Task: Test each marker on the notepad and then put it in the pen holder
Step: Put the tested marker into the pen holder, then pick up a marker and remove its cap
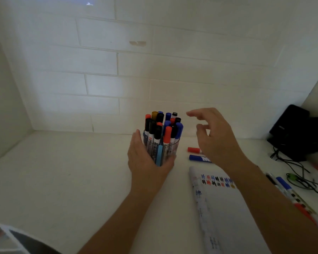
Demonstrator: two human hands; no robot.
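The left hand [145, 158] and the right hand [215, 140] were both bare, and the forearms [117, 217] behind them were uncovered down to where the view's lower edge cut them off. The fingers [195, 113] looked slim, their nails too blurred to make out. In the lower left corner lay dark grey cloth [26, 242] with a pale, faintly patterned border; whether it was the person's clothing could not be told

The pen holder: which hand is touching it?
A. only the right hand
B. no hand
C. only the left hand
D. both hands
C: the left hand curls round the clear pen holder, while the right hand hovers beside it with its fingers spread and holds nothing.
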